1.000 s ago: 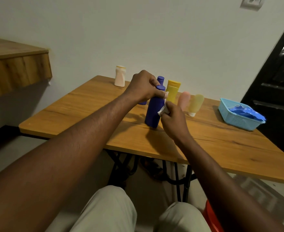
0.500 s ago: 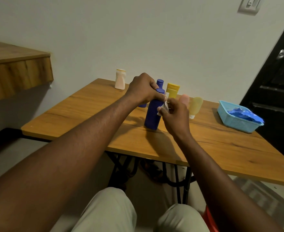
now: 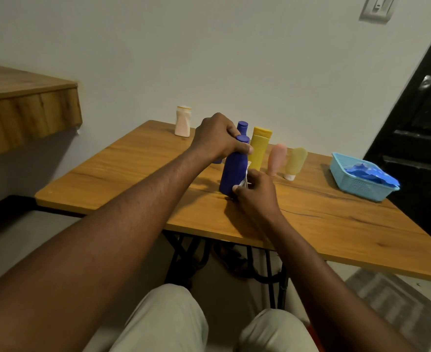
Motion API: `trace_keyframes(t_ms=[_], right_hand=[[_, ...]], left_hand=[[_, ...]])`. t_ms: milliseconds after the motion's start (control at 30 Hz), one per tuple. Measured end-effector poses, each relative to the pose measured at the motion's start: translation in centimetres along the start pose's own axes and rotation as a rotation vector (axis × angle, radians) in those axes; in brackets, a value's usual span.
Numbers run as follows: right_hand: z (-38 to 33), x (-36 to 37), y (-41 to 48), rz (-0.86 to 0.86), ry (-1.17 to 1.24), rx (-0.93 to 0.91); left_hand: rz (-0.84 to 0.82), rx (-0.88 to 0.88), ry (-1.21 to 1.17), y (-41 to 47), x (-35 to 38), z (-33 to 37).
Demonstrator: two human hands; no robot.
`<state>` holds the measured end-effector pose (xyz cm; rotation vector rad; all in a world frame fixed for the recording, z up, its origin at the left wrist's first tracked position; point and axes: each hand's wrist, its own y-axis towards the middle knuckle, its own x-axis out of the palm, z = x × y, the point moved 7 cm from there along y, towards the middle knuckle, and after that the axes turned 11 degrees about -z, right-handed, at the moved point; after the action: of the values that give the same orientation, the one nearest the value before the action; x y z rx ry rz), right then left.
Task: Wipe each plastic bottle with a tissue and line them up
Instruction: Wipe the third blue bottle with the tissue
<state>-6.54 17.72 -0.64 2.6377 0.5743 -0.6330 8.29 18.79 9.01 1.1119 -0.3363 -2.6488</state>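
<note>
A dark blue bottle point(image 3: 233, 171) stands slightly tilted on the wooden table point(image 3: 138, 171). My left hand point(image 3: 218, 137) grips its neck just under the cap. My right hand point(image 3: 257, 193) presses a white tissue point(image 3: 244, 180) against the bottle's lower right side. Behind it stand a second blue bottle point(image 3: 242, 127), mostly hidden by my left hand, a yellow bottle point(image 3: 259, 146), a pink tube point(image 3: 276, 158) and a pale yellow tube point(image 3: 295, 162). A white bottle point(image 3: 183, 121) stands alone at the far left corner.
A light blue plastic basket point(image 3: 356, 185) holding blue material sits at the table's right side. A black door is to the right, a wooden shelf point(image 3: 29, 107) juts out at left. My knees are under the near table edge.
My right hand with the tissue has slid down from the bottle's upper part to near its base. My left hand keeps its grip on the neck.
</note>
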Motion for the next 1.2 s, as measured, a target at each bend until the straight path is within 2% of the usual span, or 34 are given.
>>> trace_keyframes(t_ms=[100,233,500,700,867,1000,1200], right_hand=[[-1.7,-1.5,-0.2,0.127,0.090,-0.086],[-2.9,-2.0,-0.7,0.166,0.051,-0.197],[-2.3,-2.2,-0.1,0.088,-0.133,-0.260],[-3.3,-3.3,0.7,0.018,-0.282,-0.209],[-3.6,-3.8,1.2,-0.016,-0.346,-0.116],[-3.9,-3.7,1.6,-0.031,-0.355,-0.078],[-6.9,-3.1,2.5,-0.036,-0.333,-0.145]], left_hand=[[0.010,0.006,0.009,-0.1,0.2,0.1],[0.012,0.015,-0.015,-0.2,0.2,0.3],[0.028,0.049,-0.028,-0.9,0.6,0.9],[-0.062,0.062,-0.031,-1.6,1.2,0.3],[-0.213,0.057,-0.087,-2.2,2.5,-1.6],[-0.197,0.085,-0.107,-2.5,2.5,-2.8],[-0.184,0.136,-0.151,-1.9,0.1,-3.4]])
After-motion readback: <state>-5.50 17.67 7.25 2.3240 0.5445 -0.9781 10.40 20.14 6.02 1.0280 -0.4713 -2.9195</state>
